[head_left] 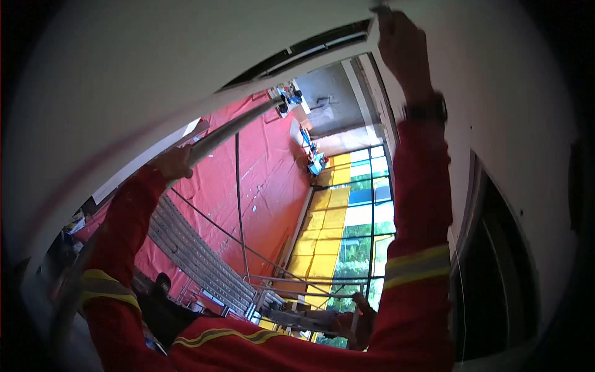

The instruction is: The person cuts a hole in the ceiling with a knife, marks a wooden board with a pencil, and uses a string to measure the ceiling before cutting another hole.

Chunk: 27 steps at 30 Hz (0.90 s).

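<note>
My left hand (174, 164) is wrapped round a thick grey metal pole (235, 126) at the left. High at the upper right, my right hand (401, 44) is closed on a small dark tool (380, 10) against the pale ceiling surface (452, 37); the tool's shape is hard to make out. A dark watch or band circles my right wrist. Both arms wear red sleeves with yellow and grey stripes. Beside my right hand runs a long dark slot (304, 51) in the pale surface.
Perforated metal scaffold planks (192, 254) and thin tubes (240, 204) lie below me. Another person (350, 325) is at the scaffold, lower right. Red sheeting (260, 180) covers the floor far below. Yellow panels (319, 226) stand by tall windows (362, 242). A dark opening (496, 266) is at the right.
</note>
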Motion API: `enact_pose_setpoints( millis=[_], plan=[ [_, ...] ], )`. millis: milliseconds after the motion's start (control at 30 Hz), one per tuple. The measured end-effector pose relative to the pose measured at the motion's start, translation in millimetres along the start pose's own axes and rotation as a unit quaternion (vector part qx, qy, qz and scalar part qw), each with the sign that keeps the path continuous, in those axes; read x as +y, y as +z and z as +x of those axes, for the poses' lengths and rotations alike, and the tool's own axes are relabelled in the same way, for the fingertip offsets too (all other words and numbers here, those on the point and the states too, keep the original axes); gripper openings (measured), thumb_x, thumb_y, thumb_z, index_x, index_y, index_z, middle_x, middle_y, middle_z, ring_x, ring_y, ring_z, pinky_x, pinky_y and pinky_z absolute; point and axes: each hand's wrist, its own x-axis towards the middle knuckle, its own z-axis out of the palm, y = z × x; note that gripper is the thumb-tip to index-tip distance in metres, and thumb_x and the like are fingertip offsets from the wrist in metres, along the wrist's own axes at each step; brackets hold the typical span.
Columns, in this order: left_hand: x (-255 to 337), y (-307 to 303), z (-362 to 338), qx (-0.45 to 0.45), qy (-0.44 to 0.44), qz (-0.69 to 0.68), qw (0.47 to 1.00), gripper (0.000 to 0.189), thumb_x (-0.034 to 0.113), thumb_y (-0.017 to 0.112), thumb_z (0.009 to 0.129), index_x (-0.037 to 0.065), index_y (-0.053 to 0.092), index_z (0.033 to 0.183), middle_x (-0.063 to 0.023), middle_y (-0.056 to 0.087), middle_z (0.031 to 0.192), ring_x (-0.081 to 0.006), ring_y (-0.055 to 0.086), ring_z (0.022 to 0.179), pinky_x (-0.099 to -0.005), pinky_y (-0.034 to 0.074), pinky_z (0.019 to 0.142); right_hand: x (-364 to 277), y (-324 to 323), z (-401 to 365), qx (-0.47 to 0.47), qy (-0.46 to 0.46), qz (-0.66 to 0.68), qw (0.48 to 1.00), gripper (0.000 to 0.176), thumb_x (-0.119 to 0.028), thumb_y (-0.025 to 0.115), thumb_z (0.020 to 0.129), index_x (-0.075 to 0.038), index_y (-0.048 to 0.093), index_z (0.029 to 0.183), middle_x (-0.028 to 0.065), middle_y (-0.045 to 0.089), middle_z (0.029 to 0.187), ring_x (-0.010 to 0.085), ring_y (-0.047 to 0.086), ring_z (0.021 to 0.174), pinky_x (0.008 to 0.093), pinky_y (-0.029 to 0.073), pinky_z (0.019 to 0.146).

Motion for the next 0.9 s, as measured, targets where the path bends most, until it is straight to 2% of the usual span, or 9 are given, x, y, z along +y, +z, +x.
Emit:
enact_pose_setpoints(
  millis=[167, 267, 300, 467, 633, 667, 767, 867, 900],
  plan=[
    [-5.3, 5.4, -6.7, 0.013, -0.001, -0.014, 1.000, 0.075, 0.024, 0.077, 0.067, -0.002, 0.051, 0.132, -0.0257, 0.067, 0.110, -0.0393, 0.066, 0.101, -0.0463, 0.050, 0.092, -2.4, -26.1, -30.5, 0.016, -0.045, 0.049, 0.998, 0.018, -0.015, 0.050, 0.101, -0.008, 0.064, 0.110, 0.0165, 0.065, 0.092, 0.0372, 0.064, 0.078, 0.0438, 0.053, 0.062],
    [8.0, -5.7, -9.0, -0.005, -0.021, 0.037, 0.999, 0.076, 0.025, 0.077, 0.067, -0.003, 0.051, 0.132, -0.0254, 0.067, 0.112, -0.0384, 0.066, 0.102, -0.0462, 0.050, 0.093, 4.0, -8.0, -6.9, 0.020, -0.138, -0.127, 0.982, 0.019, -0.014, 0.049, 0.101, -0.008, 0.064, 0.111, 0.0150, 0.066, 0.093, 0.0349, 0.066, 0.079, 0.0427, 0.055, 0.064],
    [8.4, -4.8, -7.0, -0.008, -0.014, 0.031, 0.999, 0.076, 0.025, 0.077, 0.067, -0.003, 0.051, 0.132, -0.0252, 0.067, 0.113, -0.0383, 0.066, 0.103, -0.0464, 0.050, 0.093, 3.0, 1.7, 9.1, -0.054, -0.015, -0.087, 0.995, 0.019, -0.009, 0.051, 0.099, -0.009, 0.064, 0.112, 0.0114, 0.065, 0.092, 0.0302, 0.067, 0.076, 0.0392, 0.057, 0.063],
    [-2.3, -2.7, -8.6, 0.003, -0.009, -0.017, 1.000, 0.076, 0.027, 0.078, 0.066, -0.002, 0.051, 0.130, -0.0246, 0.067, 0.112, -0.0382, 0.066, 0.104, -0.0450, 0.050, 0.093, -1.9, -28.0, -17.4, 0.066, -0.208, -0.109, 0.970, 0.022, -0.003, 0.057, 0.089, -0.009, 0.059, 0.111, 0.0090, 0.059, 0.083, 0.0262, 0.063, 0.071, 0.0362, 0.054, 0.056],
    [3.1, -0.4, -3.7, -0.013, -0.012, 0.008, 1.000, 0.077, 0.026, 0.077, 0.065, -0.002, 0.051, 0.131, -0.0256, 0.067, 0.111, -0.0394, 0.065, 0.106, -0.0448, 0.051, 0.093, 8.8, -0.4, 8.6, -0.003, -0.160, -0.196, 0.967, 0.020, -0.007, 0.055, 0.093, -0.008, 0.061, 0.112, 0.0119, 0.063, 0.087, 0.0303, 0.065, 0.074, 0.0383, 0.054, 0.058],
    [2.8, -5.5, -4.3, -0.011, -0.013, 0.003, 1.000, 0.077, 0.025, 0.077, 0.065, -0.002, 0.050, 0.131, -0.0262, 0.067, 0.111, -0.0397, 0.065, 0.106, -0.0452, 0.051, 0.093, 1.4, -14.7, 1.3, 0.056, -0.189, -0.137, 0.971, 0.016, -0.010, 0.053, 0.096, -0.008, 0.063, 0.108, 0.0123, 0.064, 0.084, 0.0309, 0.065, 0.073, 0.0378, 0.053, 0.058],
    [-6.6, 1.5, -0.6, -0.005, -0.019, 0.007, 1.000, 0.077, 0.025, 0.076, 0.065, -0.002, 0.050, 0.132, -0.0271, 0.066, 0.112, -0.0400, 0.064, 0.107, -0.0453, 0.051, 0.093, -18.3, -45.4, -32.6, -0.036, 0.073, 0.137, 0.987, 0.018, -0.010, 0.052, 0.097, -0.010, 0.061, 0.112, 0.0124, 0.064, 0.083, 0.0319, 0.065, 0.073, 0.0371, 0.054, 0.059],
    [1.3, -4.9, 1.0, -0.027, -0.032, 0.036, 0.998, 0.081, 0.025, 0.076, 0.065, -0.003, 0.048, 0.135, -0.0274, 0.065, 0.115, -0.0403, 0.063, 0.109, -0.0453, 0.050, 0.095, 1.6, -12.4, 0.3, 0.070, -0.191, -0.123, 0.971, 0.018, -0.019, 0.050, 0.102, -0.010, 0.064, 0.107, 0.0124, 0.065, 0.079, 0.0317, 0.065, 0.070, 0.0384, 0.054, 0.061],
    [4.4, 2.3, 0.9, -0.030, -0.017, 0.025, 0.999, 0.081, 0.023, 0.076, 0.065, -0.004, 0.047, 0.136, -0.0276, 0.065, 0.115, -0.0404, 0.063, 0.109, -0.0454, 0.050, 0.094, 6.6, -7.3, 1.2, 0.031, -0.176, -0.155, 0.972, 0.016, -0.018, 0.051, 0.101, -0.010, 0.063, 0.108, 0.0119, 0.064, 0.082, 0.0313, 0.065, 0.071, 0.0393, 0.054, 0.062]
  ],
)
